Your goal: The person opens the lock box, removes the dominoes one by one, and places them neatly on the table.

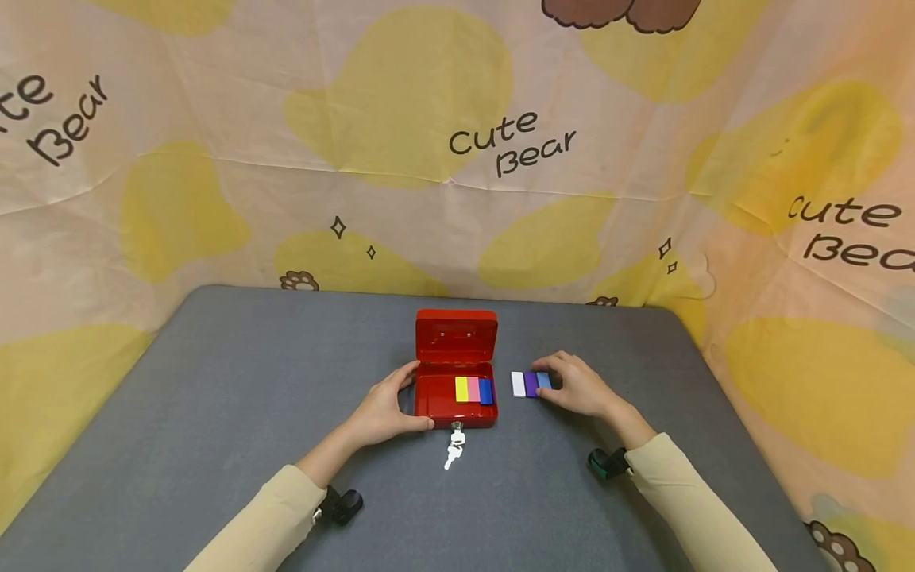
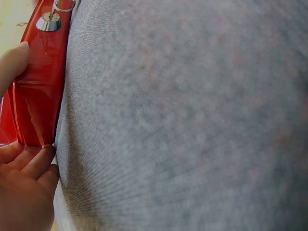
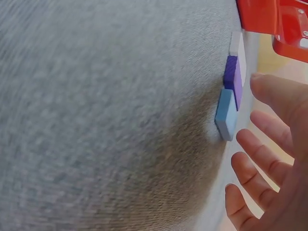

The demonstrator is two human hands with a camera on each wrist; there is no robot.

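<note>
A red metal cash box stands with its lid raised. In it, a yellow, a pink and a dark blue block lie side by side at the right. My left hand grips the box's left side, thumb at the front edge and fingers against the side wall. Right of the box, a white, a purple and a light blue flat block lie in a row. Over the light blue end hovers my right hand, fingers spread; the right wrist view shows a gap to the blocks.
Keys hang from the lock at the box's front. Grey cloth covers the table. A patterned curtain rises behind its far edge and along both sides. Each wrist wears a black strap with a camera.
</note>
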